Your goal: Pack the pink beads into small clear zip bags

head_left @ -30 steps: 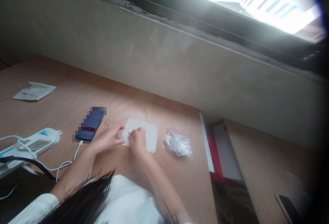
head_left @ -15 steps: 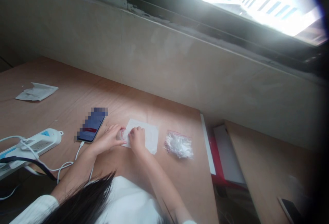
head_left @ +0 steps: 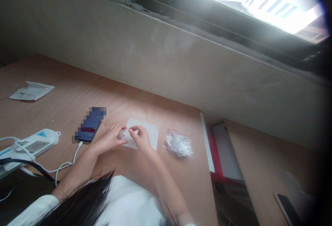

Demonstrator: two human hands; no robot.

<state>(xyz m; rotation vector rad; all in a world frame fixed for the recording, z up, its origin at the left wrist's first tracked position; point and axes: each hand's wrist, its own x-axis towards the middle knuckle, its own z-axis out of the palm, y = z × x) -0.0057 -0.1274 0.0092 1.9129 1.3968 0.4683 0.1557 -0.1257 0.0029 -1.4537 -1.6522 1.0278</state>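
My left hand (head_left: 110,139) and my right hand (head_left: 141,138) meet over a white sheet (head_left: 151,133) lying on the wooden table (head_left: 64,98). Between the fingertips of both hands is a small pale, roundish object (head_left: 122,134); it is too small and blurred to name. My right hand is lifted a little, thumb and forefinger pinched at the object. A small clear bag (head_left: 178,143) of whitish pieces lies to the right of the sheet.
A phone (head_left: 89,125) on a white cable lies left of my hands, a white power strip (head_left: 28,144) further left. Crumpled white paper (head_left: 31,91) sits at the far left. Red and white folders (head_left: 220,153) fill the gap to a second table (head_left: 272,170). A wall runs behind.
My right hand has lifted off the sheet and turned, its fingertips now pinched at the small object. The left hand stays in place.
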